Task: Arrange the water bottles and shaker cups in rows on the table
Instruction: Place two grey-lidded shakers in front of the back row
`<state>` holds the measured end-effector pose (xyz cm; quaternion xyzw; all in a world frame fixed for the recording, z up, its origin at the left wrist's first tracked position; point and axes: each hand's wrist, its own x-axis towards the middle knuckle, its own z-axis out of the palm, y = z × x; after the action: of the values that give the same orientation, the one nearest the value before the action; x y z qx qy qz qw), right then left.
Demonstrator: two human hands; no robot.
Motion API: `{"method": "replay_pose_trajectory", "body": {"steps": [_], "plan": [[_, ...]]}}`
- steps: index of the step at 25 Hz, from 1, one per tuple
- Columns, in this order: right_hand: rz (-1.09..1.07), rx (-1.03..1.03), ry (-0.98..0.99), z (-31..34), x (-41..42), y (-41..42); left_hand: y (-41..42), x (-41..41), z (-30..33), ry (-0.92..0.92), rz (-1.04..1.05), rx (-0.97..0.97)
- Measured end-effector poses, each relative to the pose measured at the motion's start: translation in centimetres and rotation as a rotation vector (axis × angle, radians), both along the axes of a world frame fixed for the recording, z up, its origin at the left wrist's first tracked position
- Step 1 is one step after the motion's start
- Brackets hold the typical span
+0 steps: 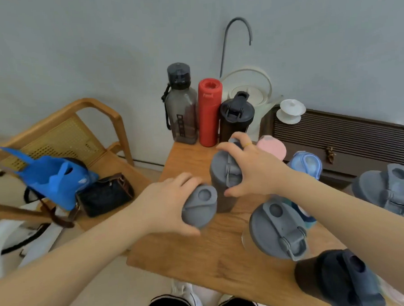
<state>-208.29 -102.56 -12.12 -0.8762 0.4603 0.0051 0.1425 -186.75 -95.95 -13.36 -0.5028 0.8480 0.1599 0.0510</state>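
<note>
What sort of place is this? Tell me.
Probably a room in a home: a rattan chair holding bags, a tea tray with a white teacup, and a small wooden table against a plain wall.

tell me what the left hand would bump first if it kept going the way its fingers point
Probably the tall grey shaker cup gripped by the right hand. The left hand, holding a smaller grey-lidded cup, points up and right toward it; depth is unclear.
</note>
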Motion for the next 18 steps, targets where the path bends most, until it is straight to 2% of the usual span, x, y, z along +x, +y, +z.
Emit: {"method": "replay_pose_trajectory", "body": {"steps": [5, 11, 13, 18], "plan": [[-0.011, -0.041, -0.022, -0.1, 0.2, 0.6, -0.5, -0.5, -0.9, 0.160, 0.462, -0.071], [-0.054, -0.042, -0.035, -0.4, 1.8, 0.7, -6.3, 0.6, -1.6, 0.189, 0.727, -0.256], [-0.104, -0.044, -0.053, -0.3, 2.8, 0.4, -8.2, 1.0, -1.7, 0.249, 0.777, -0.255], [-0.150, -0.032, -0.072, -0.1, 6.2, 0.1, -10.9, 1.4, -2.3, 0.276, 0.672, -0.187]]}}
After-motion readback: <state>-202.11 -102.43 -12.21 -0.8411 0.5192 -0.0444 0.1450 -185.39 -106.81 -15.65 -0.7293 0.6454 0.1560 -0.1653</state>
